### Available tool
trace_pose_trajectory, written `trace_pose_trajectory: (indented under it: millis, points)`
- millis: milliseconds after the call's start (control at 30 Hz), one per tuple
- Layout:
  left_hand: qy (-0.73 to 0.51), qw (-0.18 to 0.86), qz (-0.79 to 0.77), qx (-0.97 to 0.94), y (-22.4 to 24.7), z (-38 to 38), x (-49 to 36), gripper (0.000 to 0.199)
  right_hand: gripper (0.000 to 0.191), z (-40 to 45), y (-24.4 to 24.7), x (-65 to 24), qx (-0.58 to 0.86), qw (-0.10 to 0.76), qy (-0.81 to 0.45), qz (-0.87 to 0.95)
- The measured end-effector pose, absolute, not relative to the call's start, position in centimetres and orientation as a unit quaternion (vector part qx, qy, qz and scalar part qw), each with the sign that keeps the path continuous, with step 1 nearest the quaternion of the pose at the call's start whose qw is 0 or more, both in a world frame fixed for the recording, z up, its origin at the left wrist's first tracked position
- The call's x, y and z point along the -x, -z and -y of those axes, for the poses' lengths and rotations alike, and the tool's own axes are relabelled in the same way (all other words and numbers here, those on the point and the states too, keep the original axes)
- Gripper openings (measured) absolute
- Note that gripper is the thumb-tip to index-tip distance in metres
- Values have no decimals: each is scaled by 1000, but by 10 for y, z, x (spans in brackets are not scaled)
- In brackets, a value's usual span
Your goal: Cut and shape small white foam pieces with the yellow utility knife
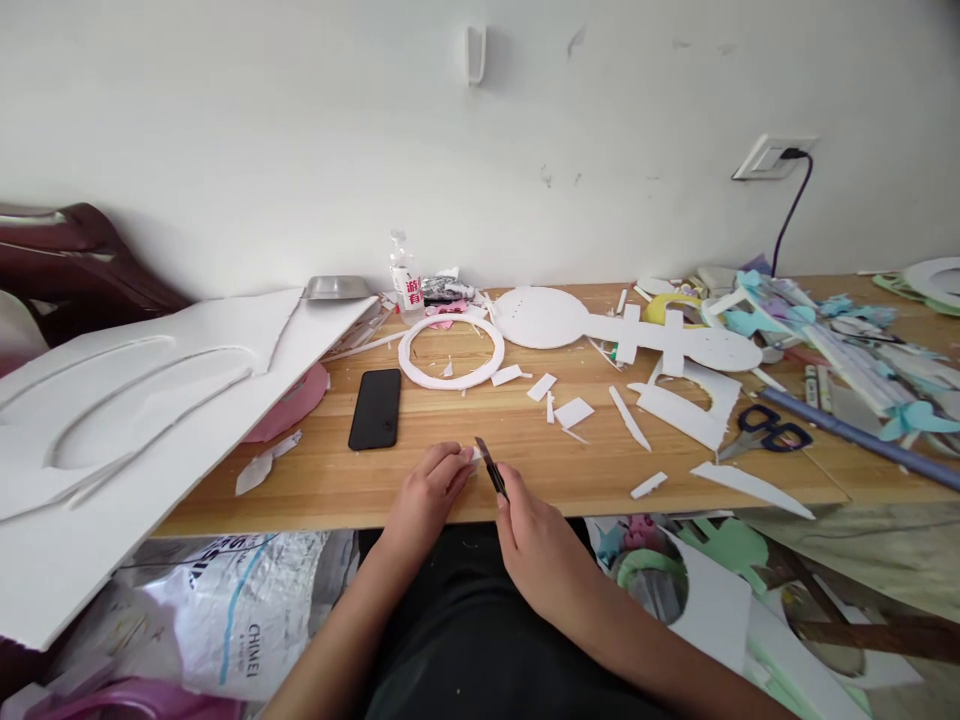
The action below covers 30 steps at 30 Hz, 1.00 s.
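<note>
At the near edge of the bench [315, 485], note the right hand [531, 528] with its grip closed round a black cutter knife [493, 470], and the left hand [426, 492] with its grip pinched on a small white piece [475, 456] just beside the knife blade [481, 448]. Farther back, find a black phone [375, 408] at left, white offcuts [574, 412] and scissors [769, 433] at right. Beyond, find a white ring [451, 382], then a clear bottle [407, 285].

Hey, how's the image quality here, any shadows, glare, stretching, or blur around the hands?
Head view throughout: soft light, a faint shadow right of the wall hook; shiny highlights on the plastic bag; white board looks stretched toward the left edge; left hand, right hand and knife fairly sharp.
</note>
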<state>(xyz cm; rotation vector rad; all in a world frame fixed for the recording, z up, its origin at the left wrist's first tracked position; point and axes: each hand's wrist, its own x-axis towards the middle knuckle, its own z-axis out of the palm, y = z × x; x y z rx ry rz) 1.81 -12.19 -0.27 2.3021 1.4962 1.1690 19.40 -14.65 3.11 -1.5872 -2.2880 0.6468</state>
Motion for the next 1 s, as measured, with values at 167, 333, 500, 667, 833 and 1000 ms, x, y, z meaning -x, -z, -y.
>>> trace_pose_trajectory:
  millis: [167, 333, 500, 667, 833, 1000]
  points:
    - [-395, 76, -494, -770, 2, 122, -18, 14, 49, 146, -32, -194, 544, 125, -218, 800]
    - [-396, 83, -490, -772, 0, 122, -18, 13, 49, 146, -35, -192, 544, 111, -209, 805]
    - [-390, 87, -494, -772, -1, 123, -18, 13, 49, 146, -36, -193, 540, 110, -202, 809]
    - [-388, 89, -496, -772, -1, 123, -18, 14, 49, 147, -36, -192, 533, 107, -193, 817]
    - [-386, 93, -496, -772, 1, 123, -18, 15, 50, 146, -38, -192, 538, 92, -182, 818]
    - [-390, 97, -494, -771, 1, 123, -17, 14, 50, 147, -40, -192, 537, 84, -174, 821]
